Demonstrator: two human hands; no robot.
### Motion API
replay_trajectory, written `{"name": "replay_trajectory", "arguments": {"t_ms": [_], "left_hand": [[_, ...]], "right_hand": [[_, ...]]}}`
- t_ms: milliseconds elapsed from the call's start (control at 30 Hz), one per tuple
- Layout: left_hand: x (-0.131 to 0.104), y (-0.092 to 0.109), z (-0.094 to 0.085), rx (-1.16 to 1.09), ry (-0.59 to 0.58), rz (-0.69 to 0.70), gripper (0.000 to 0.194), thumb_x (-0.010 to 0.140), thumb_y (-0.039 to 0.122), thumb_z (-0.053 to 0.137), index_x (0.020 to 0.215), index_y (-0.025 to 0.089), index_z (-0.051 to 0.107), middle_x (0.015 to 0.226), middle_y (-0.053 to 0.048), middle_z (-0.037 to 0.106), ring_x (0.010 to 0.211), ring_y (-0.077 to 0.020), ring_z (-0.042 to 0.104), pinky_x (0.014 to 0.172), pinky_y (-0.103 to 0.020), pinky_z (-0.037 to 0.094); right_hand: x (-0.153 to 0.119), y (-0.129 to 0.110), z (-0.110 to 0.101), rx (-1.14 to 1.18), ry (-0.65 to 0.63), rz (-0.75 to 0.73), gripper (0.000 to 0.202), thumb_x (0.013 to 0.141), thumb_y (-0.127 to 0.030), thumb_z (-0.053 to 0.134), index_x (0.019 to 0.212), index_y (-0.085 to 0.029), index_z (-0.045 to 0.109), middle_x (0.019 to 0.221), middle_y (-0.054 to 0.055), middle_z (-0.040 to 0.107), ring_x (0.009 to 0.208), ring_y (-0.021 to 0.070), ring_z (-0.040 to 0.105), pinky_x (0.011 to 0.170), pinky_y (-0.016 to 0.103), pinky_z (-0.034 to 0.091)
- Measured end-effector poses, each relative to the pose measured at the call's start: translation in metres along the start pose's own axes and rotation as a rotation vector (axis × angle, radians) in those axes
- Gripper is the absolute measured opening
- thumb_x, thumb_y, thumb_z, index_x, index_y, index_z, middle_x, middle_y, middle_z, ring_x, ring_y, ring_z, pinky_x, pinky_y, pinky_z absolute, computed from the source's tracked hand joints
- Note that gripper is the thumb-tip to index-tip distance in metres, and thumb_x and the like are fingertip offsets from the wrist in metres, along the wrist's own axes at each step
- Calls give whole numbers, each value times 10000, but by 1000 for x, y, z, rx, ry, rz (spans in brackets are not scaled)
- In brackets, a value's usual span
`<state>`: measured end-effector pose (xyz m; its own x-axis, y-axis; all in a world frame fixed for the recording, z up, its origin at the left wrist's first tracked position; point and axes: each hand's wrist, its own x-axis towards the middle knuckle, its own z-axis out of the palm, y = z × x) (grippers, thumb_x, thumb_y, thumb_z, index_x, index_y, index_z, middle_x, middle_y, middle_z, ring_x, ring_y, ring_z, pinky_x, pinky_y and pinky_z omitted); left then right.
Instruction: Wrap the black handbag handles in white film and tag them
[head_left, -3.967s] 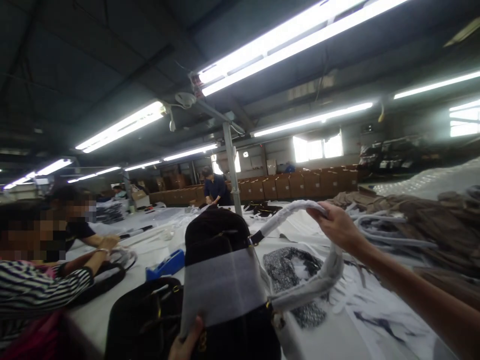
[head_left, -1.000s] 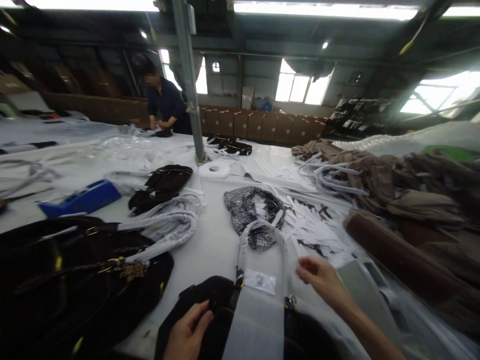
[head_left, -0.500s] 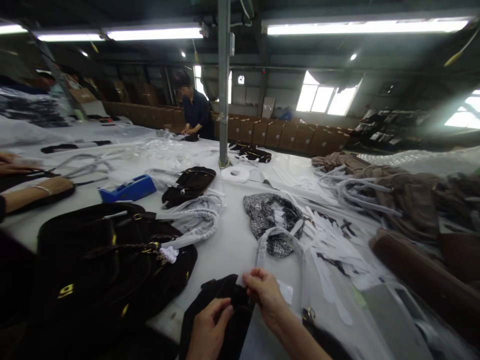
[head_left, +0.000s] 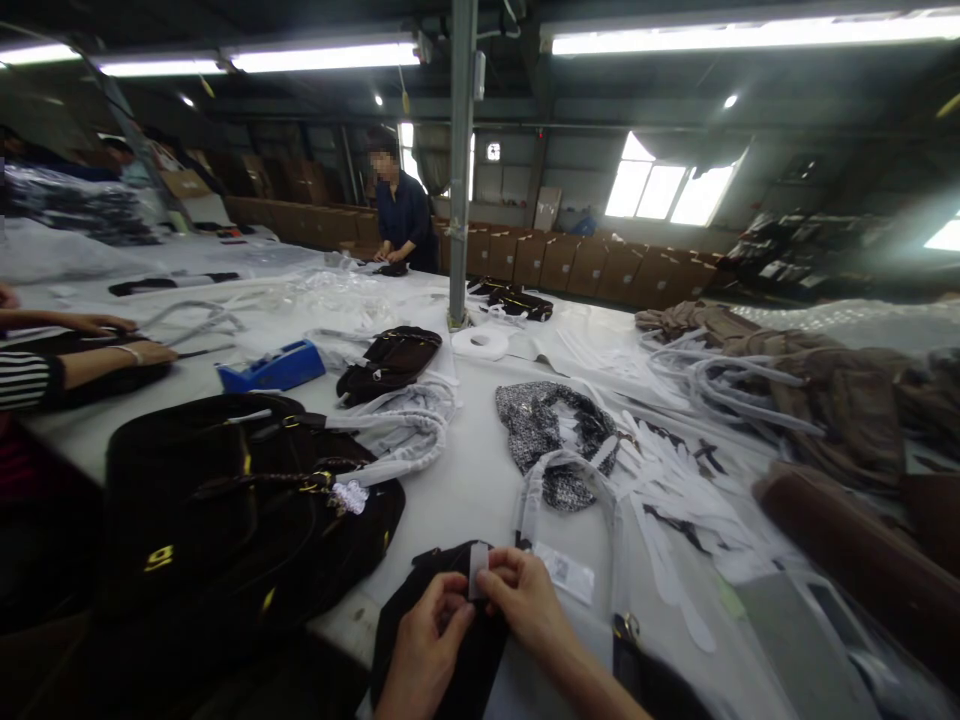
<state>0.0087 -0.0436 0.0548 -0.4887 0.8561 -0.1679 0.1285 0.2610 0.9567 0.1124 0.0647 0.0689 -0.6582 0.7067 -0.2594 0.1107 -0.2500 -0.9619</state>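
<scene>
A black fabric bag lies at the table's near edge under both hands. My right hand pinches a small whitish strip upright over the bag. Close beside it on the left, my left hand has its thumb and fingers curled together near the strip's lower end; what they hold, if anything, is too small to tell. A wrapped pale handle arches on the table just beyond my right hand, with a clear packet inside the arch.
A large black bag lies left, a blue tape dispenser behind it. A grey tweed piece, white strips and brown bags are right. Another person's hands work at far left; a person stands beyond the table.
My left hand has moved up closer to my right hand. The whitish strip now stands upright between the hands. The view has shifted slightly, and the other person's arms at left reach further in.
</scene>
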Motion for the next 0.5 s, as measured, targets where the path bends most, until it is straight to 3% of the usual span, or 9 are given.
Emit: {"name": "replay_trajectory", "arguments": {"t_ms": [133, 233, 300, 400, 500], "left_hand": [[1, -10, -3, -162, -48, -31, 481, 800, 355, 564, 1198, 177, 361, 782, -4, 654, 737, -175, 625, 706, -278, 463], [3, -17, -4, -169, -51, -66, 520, 791, 421, 572, 1209, 175, 385, 896, -51, 675, 759, -186, 633, 667, -281, 465], [5, -18, -4, -156, -60, -79, 469, 793, 447, 563, 1157, 165, 473, 929, -68, 681, 755, -188, 633, 627, -273, 466], [8, -18, -3, -145, -40, -91, 363, 781, 468, 567, 934, 142, 614, 782, -47, 679, 678, -177, 618, 594, -264, 471], [11, -20, 0, -173, 11, -102, 369, 745, 504, 599, 812, 142, 635, 669, -22, 648, 620, -166, 601, 562, -253, 470]], "right_hand": [[-5, -3, 0, -196, -69, -113, 203, 749, -243, 567, 883, -144, 683, 737, 25, 682, 620, 151, 592, 559, 239, 425], [-8, -7, -1, -364, -86, -179, 207, 796, -200, 519, 853, -171, 717, 766, 17, 697, 722, 173, 617, 626, 242, 422], [-8, -6, -2, -402, -103, -171, 213, 800, -189, 507, 802, -169, 718, 735, 11, 694, 706, 172, 614, 605, 233, 410], [-6, -3, -4, -400, -107, -151, 198, 779, -174, 510, 786, -159, 707, 725, 8, 686, 677, 159, 601, 588, 221, 404], [-1, -1, -5, -389, -99, -125, 203, 783, -242, 528, 846, -147, 696, 738, 18, 681, 644, 152, 583, 563, 217, 406]]}}
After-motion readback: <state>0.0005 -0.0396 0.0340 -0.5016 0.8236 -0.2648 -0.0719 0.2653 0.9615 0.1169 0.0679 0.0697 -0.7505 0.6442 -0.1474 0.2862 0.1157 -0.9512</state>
